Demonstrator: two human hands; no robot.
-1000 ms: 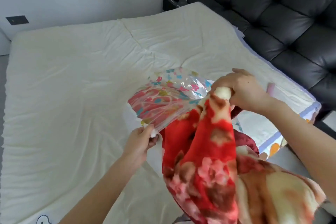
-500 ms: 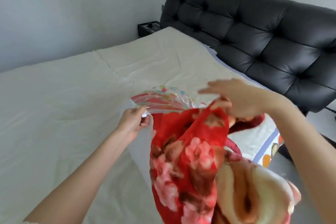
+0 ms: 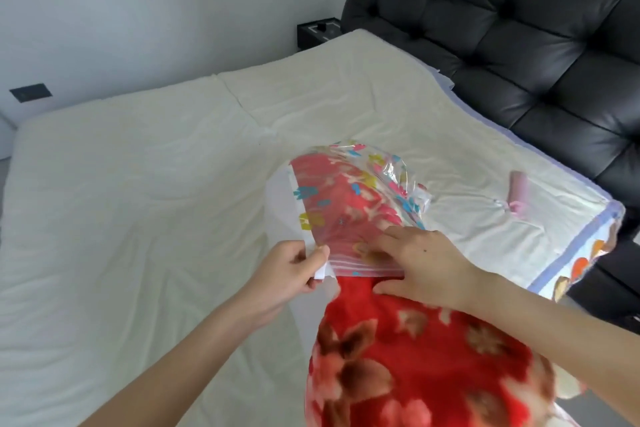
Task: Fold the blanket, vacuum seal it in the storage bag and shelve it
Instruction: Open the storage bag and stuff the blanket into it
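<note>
— Head view, looking down across a cream bed (image 3: pixel 138 218) toward a black padded headboard (image 3: pixel 519 28). Where to find the blanket?

— Half in, half out. Far end of the red flowered blanket (image 3: pixel 415 367) showing through the clear, flower-printed storage bag (image 3: pixel 346 204), raised off the bed near its middle. Near end hanging thick and bunched below the bag's mouth, toward the camera.

— And the hands?

— Left hand (image 3: pixel 291 270) at the left corner of the mouth, pinching the white edge between thumb and curled fingers. Probably to hold the opening taut and to give something to push against.

— Right hand?

— Right hand (image 3: pixel 426 267) at the middle of the mouth, fingers stretched forward and close together, thumb tucked below the zip strip (image 3: pixel 367 270) on the red pile. Hard to tell whether under the plastic or on top of it. Likely pressing the fabric deeper in.

— Why raised rather than laid flat?

— Probably to let the bulk slide in instead of dragging on the sheet.

— Left to do?

— Most of it, by the look: bulk not yet inside, zip unclosed, no sealing, no shelving.

— Anything else nearby?

— Pink cylinder (image 3: pixel 517 196) lying to the right on a glossy sheet (image 3: pixel 585 253) with a lilac border, perhaps another bag, well apart from both hands.
</note>
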